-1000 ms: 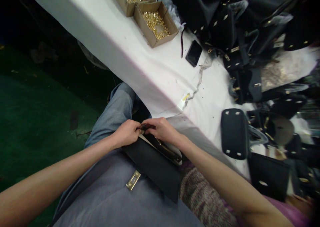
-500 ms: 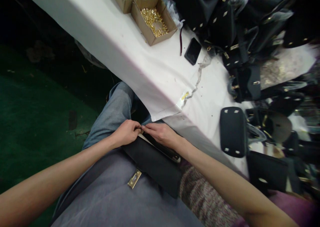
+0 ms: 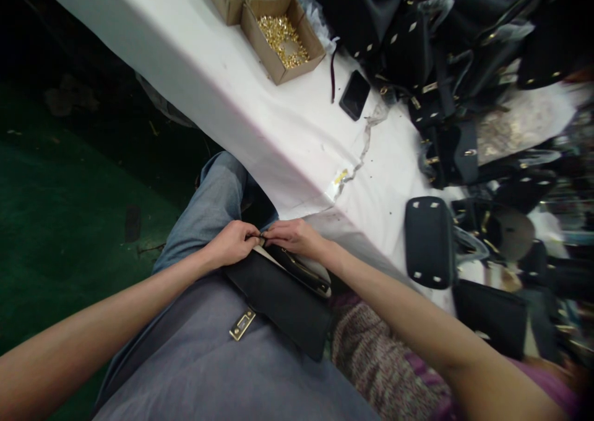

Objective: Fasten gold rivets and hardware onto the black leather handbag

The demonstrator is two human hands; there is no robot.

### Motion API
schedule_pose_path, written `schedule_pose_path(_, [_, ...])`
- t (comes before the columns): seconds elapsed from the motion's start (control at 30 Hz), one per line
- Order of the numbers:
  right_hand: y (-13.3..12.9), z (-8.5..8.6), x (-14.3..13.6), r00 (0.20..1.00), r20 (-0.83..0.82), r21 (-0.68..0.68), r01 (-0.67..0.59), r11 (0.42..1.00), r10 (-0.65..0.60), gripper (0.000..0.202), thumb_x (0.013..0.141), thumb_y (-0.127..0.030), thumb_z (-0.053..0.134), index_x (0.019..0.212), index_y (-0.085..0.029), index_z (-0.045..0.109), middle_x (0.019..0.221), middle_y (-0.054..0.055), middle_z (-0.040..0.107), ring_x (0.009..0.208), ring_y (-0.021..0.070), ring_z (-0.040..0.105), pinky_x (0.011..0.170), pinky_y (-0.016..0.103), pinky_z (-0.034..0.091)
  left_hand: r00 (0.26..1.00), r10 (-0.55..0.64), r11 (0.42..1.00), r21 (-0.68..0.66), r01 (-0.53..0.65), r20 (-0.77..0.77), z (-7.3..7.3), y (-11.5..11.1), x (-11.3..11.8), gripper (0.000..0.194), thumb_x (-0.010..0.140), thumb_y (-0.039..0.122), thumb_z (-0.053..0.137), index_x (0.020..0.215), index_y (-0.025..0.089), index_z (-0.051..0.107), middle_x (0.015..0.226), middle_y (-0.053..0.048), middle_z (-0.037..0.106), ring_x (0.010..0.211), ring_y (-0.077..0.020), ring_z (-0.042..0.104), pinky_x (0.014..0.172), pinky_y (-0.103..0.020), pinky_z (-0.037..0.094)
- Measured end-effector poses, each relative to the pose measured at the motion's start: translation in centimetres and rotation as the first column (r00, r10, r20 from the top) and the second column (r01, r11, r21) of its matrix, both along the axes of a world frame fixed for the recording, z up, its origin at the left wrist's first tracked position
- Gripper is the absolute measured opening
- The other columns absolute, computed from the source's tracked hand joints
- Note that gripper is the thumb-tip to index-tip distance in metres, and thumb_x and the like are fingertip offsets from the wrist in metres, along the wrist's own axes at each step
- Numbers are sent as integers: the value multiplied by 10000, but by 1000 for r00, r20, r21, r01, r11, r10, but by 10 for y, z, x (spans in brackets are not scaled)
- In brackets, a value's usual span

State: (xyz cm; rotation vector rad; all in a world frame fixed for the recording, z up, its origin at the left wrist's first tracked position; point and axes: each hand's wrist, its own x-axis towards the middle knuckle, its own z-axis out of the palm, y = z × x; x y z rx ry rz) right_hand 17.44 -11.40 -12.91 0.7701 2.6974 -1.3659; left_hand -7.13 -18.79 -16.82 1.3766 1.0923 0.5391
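Note:
A black handbag point(image 3: 283, 303) rests on my lap against my grey top. Its flap lies folded back towards me, with a gold lock plate point(image 3: 242, 324) at the flap's edge. Beyond the flap show a pale inner edge and a dark zip point(image 3: 304, 271). My left hand point(image 3: 234, 243) is closed, thumb and finger pinching the bag's far left corner. Right beside it, my right hand point(image 3: 297, 238) pinches the same corner, its fingertips meeting those of the left. Whatever small part lies between the fingertips is mostly hidden.
A white-covered table point(image 3: 297, 142) stands ahead, bearing a cardboard box point(image 3: 283, 40) of gold fittings, a second such box, and a black phone point(image 3: 355, 95). Many black bags crowd the right, among them a bag base point(image 3: 429, 241) with metal feet. A person's knitted sleeve point(image 3: 371, 359) is close on my right.
My right hand has lifted slightly and its wrist has shifted left, baring more of the zip. The flap and lock plate have moved a little to the left.

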Motion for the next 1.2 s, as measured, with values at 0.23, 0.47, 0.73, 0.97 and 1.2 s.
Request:
schedule_pose_path(0.23, [15, -1, -13, 989, 13, -214, 147, 966, -147, 122, 985, -271, 808, 1094, -253, 859, 1005, -2, 845, 919, 190, 797, 845, 273, 591, 999, 19, 1000, -6, -19, 32, -4, -1, -1, 302, 985, 293, 594, 782, 144, 759, 691, 9, 637, 668, -141, 547, 635, -284, 342])
schedule_pose_path(0.47, [5, -6, -6, 992, -100, -119, 65, 991, -77, 240, 1070, -260, 688, 1262, -266, 832, 1125, 65, 829, 1006, 217, 790, 901, 312, 604, 997, 17, 999, -42, -13, 79, -10, -2, -3, 276, 982, 295, 609, 884, 141, 817, 740, -5, 693, 698, -152, 576, 641, -273, 363])
schedule_pose_path(0.73, [0, -3, 1, 999, -15, -68, 31, 997, -32, 226, 1100, -284, 636, 1228, -289, 822, 1136, 56, 811, 1046, 223, 766, 917, 326, 591, 997, 22, 999, -52, -18, 74, -6, -3, 1, 271, 972, 249, 599, 964, 149, 851, 813, -24, 770, 736, -163, 636, 673, -272, 406])
schedule_pose_path(0.97, [11, 7, -8, 997, 58, -75, -50, 996, 54, 211, 1091, -229, 618, 1132, -258, 823, 1105, 55, 790, 1010, 216, 748, 892, 305, 550, 996, 22, 1000, -8, -21, 82, -4, -2, 1, 272, 976, 230, 591, 957, 146, 849, 849, -31, 785, 767, -166, 666, 705, -276, 427])
schedule_pose_path(1.2, [22, 33, -21, 977, 143, -99, -147, 984, 160, 168, 1074, -187, 629, 1085, -223, 792, 1135, 62, 757, 954, 189, 724, 852, 277, 517, 1000, 25, 998, 57, -24, -17, -2, -2, 7, 261, 923, 186, 568, 862, 157, 820, 769, -35, 757, 700, -166, 639, 668, -286, 400])
